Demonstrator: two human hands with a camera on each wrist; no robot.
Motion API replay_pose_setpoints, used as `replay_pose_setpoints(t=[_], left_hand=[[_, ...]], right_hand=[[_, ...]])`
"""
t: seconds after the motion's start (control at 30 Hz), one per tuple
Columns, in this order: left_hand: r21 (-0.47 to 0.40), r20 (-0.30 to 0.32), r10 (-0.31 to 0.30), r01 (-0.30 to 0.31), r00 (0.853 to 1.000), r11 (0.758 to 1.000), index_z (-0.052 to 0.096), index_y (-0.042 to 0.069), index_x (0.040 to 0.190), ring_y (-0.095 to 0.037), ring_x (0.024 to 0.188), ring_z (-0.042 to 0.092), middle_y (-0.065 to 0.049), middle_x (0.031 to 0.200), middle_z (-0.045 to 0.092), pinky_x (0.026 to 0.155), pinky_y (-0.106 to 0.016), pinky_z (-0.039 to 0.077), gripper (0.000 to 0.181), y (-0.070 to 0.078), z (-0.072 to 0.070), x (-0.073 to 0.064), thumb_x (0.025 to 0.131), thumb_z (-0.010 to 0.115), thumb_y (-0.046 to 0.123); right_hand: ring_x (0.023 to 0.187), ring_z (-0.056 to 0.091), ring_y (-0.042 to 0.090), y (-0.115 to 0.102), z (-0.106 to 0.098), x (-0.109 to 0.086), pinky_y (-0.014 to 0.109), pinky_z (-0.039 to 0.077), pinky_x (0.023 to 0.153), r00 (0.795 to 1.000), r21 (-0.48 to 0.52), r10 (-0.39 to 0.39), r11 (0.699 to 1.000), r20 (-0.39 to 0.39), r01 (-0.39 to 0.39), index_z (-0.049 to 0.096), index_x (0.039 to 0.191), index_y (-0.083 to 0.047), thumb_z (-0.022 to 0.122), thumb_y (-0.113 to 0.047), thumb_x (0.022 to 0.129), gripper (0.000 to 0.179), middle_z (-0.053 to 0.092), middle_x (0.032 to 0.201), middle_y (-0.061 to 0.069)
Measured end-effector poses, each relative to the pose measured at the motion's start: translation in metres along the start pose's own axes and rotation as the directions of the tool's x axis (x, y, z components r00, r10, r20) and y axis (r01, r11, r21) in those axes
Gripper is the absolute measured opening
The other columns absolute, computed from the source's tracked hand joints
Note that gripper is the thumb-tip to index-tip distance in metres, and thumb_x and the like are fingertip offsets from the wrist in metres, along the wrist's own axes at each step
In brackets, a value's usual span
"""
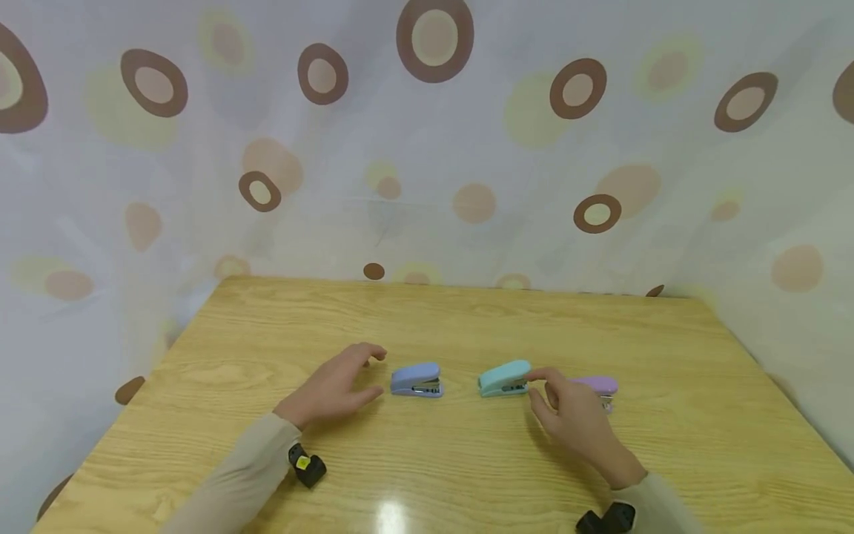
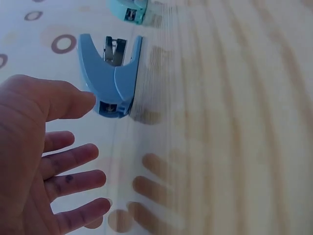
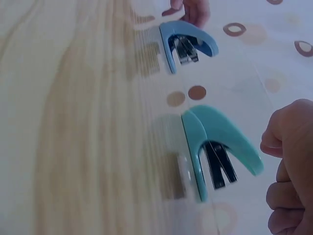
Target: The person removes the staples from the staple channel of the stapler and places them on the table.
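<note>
A blue stapler (image 1: 416,380) lies on the table, its front end toward the right. Just left of it is my left hand (image 1: 333,386), fingers spread and holding nothing; the left wrist view shows the thumb beside the rear of the stapler (image 2: 108,78). A teal stapler (image 1: 504,379) lies to the right. At its front end hovers my right hand (image 1: 577,411), index finger reaching out and the other fingers loosely bent. The right wrist view shows a gap between this hand (image 3: 293,161) and the teal stapler (image 3: 215,132). A purple stapler (image 1: 603,386) is partly hidden behind the right hand.
The wooden table (image 1: 427,460) extends around the row of staplers. A pale curtain (image 1: 427,148) with brown and beige spots hangs behind it and along both sides. Each wrist wears a small black camera, such as the left one (image 1: 307,466).
</note>
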State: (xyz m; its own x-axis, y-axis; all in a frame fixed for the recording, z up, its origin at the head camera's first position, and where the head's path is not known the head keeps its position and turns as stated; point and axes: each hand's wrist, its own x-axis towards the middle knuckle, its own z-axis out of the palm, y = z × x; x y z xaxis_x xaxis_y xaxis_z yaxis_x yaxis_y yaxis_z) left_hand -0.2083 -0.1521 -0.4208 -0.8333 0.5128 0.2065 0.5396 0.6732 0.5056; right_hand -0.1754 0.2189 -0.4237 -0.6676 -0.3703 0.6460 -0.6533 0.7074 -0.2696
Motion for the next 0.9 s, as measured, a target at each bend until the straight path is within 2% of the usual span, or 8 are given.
replay_pose_setpoints(t=[0.1,0.23,0.4,0.53,0.6,0.9], left_hand=[[-0.001,0.012,0.007,-0.007,1.000,1.000,0.049,0.004,0.132,-0.025,0.112,0.058,-0.008,0.127,0.057,0.095,-0.043,0.048,0.048,0.003,0.003,0.004,0.090,0.066,0.021],[-0.032,0.006,-0.017,0.017,1.000,0.999,0.049,0.004,0.132,-0.025,0.113,0.057,-0.008,0.127,0.057,0.095,-0.043,0.048,0.046,0.007,0.007,0.007,0.092,0.064,0.021],[-0.068,-0.001,-0.056,0.055,0.998,0.996,0.049,0.005,0.132,-0.024,0.112,0.056,-0.007,0.127,0.057,0.094,-0.042,0.048,0.045,0.008,0.010,0.009,0.093,0.064,0.021],[-0.080,-0.005,-0.053,0.053,0.999,0.995,0.049,0.007,0.133,-0.023,0.113,0.056,-0.005,0.128,0.057,0.094,-0.042,0.048,0.044,0.007,0.012,0.012,0.094,0.062,0.022],[-0.076,-0.005,-0.041,0.040,0.999,0.996,0.049,0.008,0.133,-0.022,0.114,0.056,-0.004,0.128,0.057,0.094,-0.042,0.048,0.043,0.008,0.013,0.014,0.096,0.060,0.024],[-0.055,-0.007,0.047,-0.047,0.999,0.997,0.051,0.007,0.130,-0.022,0.112,0.058,-0.006,0.126,0.058,0.092,-0.041,0.049,0.039,0.017,0.017,0.023,0.096,0.060,0.023]], right_hand=[[0.049,0.011,-0.011,-0.005,0.007,0.003,0.007,0.016,0.040,1.000,0.073,0.005,0.997,0.025,-0.007,0.064,0.100,-0.003,0.068,0.006,0.076,0.025,0.025,0.053,-0.018],[0.050,0.013,-0.013,-0.008,0.016,0.006,0.007,0.019,0.040,0.999,0.173,0.014,0.985,0.050,-0.022,0.065,0.100,-0.001,0.066,0.009,0.079,0.024,0.026,0.051,-0.017],[0.047,0.015,-0.012,-0.015,0.029,0.008,0.011,0.023,0.039,0.992,0.237,0.029,0.970,0.122,-0.057,0.065,0.105,0.001,0.066,0.007,0.081,0.025,0.028,0.049,-0.015],[0.044,0.018,-0.010,-0.027,0.040,0.013,0.014,0.025,0.040,0.965,0.261,0.122,0.948,0.234,-0.183,0.064,0.114,-0.002,0.064,-0.001,0.087,0.027,0.027,0.049,-0.017],[0.043,0.018,-0.008,-0.035,0.046,0.018,0.015,0.025,0.041,0.951,0.269,0.145,0.938,0.274,-0.220,0.062,0.118,-0.001,0.063,-0.004,0.089,0.029,0.027,0.049,-0.017],[0.040,0.026,-0.006,-0.053,0.074,0.027,0.016,0.028,0.041,0.907,0.288,0.205,0.902,0.368,-0.321,0.051,0.131,0.004,0.063,-0.010,0.091,0.044,0.035,0.049,-0.012]])
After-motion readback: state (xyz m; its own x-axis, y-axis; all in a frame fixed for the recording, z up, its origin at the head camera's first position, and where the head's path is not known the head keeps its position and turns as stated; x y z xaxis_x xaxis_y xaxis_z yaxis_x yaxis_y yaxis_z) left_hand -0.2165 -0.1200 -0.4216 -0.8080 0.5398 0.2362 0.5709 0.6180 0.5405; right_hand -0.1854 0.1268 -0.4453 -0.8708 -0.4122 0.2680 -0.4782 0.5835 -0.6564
